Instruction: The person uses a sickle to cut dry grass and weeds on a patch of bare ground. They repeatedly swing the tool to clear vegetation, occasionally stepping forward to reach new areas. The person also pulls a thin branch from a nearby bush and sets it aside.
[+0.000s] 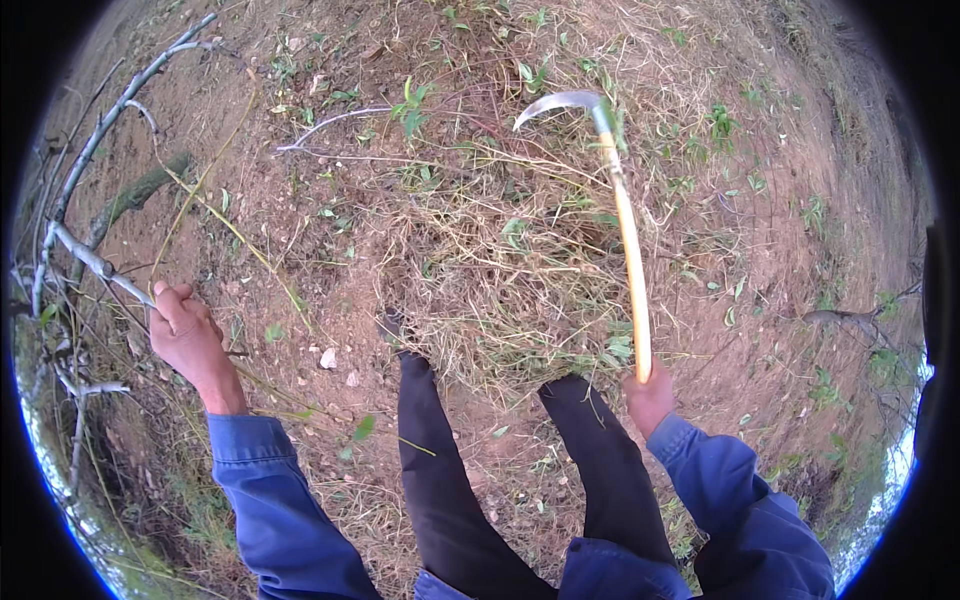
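My right hand (649, 395) grips the lower end of a long wooden handle (631, 259). At its top sits the curved metal blade (559, 103) of a sickle, pointing left above the ground. On the left, my left hand (184, 330) is closed around a bare grey branch (97, 261). Thin greenish-yellow twigs (232, 227) pass beside the same hand, and whether its fingers hold them too I cannot tell. Between the hands, a heap of cut dry grass and stems (502, 277) lies in front of my legs and covers part of my feet.
More tangled branches (79, 390) stand along the left edge. A thicker, darker branch (139, 196) lies behind the grey one. A slender cut twig (337, 120) rests beyond the heap. Small pale stones (328, 358) dot the soil, and another branch (844, 318) lies far right.
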Demonstrator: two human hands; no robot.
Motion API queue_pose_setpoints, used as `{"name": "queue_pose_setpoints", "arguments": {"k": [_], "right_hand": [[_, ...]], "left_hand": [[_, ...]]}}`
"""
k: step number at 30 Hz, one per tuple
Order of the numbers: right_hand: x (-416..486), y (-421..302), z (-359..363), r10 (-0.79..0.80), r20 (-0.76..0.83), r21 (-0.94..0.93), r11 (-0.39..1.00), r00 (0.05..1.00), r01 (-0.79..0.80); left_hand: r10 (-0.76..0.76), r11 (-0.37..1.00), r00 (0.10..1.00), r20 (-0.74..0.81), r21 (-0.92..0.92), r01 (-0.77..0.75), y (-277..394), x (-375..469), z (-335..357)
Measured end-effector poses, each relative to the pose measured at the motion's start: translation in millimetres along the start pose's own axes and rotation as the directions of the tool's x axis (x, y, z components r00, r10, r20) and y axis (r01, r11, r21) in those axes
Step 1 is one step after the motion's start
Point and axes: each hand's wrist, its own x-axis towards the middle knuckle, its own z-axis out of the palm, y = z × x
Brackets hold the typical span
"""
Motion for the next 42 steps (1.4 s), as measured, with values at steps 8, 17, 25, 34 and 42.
{"name": "queue_pose_setpoints", "arguments": {"k": [8,17,25,34,42], "right_hand": [[168.9,-171.0,33.5,-0.098,-0.216,0.098,0.988,0.972,0.121],[191.7,-248.5,161.0,-0.091,0.088,-0.014,0.996,0.992,0.093],[106.8,-122.4,43.8,-0.051,0.099,-0.275,0.958,0.994,0.076],[26.2,-44.4,-60.3,-0.066,-0.105,-0.427,0.904,0.992,0.015],[180.7,-192.9,38.5,-0.219,-0.195,-0.112,0.973,0.956,0.2]], "left_hand": [[-0.017,1.0,1.0,0.005,-0.011,0.017,4.2,0.1,7.2],[0.021,1.0,1.0,0.022,0.021,-0.021,-12.2,-1.3,11.8],[-0.023,1.0,1.0,-0.001,-0.011,0.023,5.8,6.7,21.4],[-0.012,1.0,1.0,0.006,0.019,0.012,10.7,4.5,17.6],[0.002,0.999,1.0,-0.011,0.041,-0.001,10.9,3.4,21.2]]}}
